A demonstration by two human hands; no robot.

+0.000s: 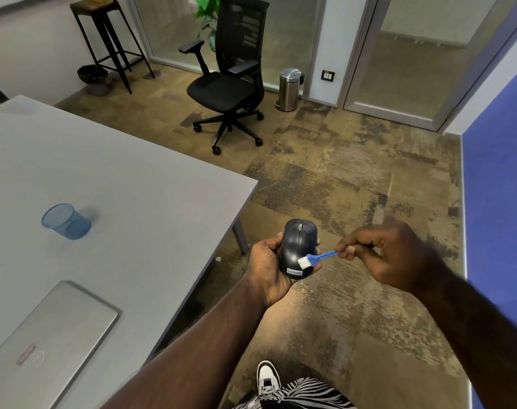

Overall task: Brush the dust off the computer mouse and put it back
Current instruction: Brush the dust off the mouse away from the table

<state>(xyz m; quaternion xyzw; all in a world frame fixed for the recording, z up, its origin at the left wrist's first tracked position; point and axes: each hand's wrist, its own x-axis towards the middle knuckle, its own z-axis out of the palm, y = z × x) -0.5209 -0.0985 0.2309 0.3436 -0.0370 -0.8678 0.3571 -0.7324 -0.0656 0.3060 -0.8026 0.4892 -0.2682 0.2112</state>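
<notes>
Both hands work: left hand (269,261) cradles the mouse (298,249); right hand (381,255) pinches a brush (316,258), bristles touching it.

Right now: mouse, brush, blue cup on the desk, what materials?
Mouse: dark plastic, smooth semi-gloss, going by the highlight on its shell. Brush: blue handle, likely plastic; white bristles, probably synthetic. Blue cup: see-through mesh, likely painted metal wire, though plastic cannot be ruled out.
</notes>
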